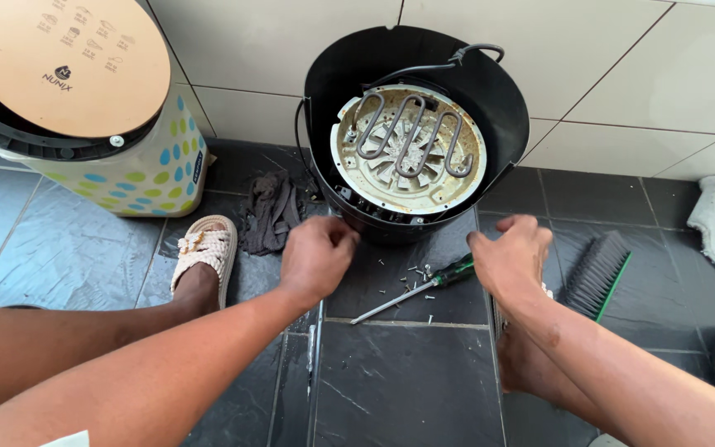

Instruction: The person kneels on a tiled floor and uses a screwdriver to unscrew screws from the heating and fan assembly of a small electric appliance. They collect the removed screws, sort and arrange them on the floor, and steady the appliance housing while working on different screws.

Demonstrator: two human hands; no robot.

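Left hand (318,255), right hand (509,253), both touching black appliance housing (502,108)

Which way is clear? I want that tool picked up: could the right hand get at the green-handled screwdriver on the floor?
Probably yes. The right hand sits right beside the screwdriver, whose green handle points toward it. Only small loose screws lie around it on the dark tiles; nothing covers it.
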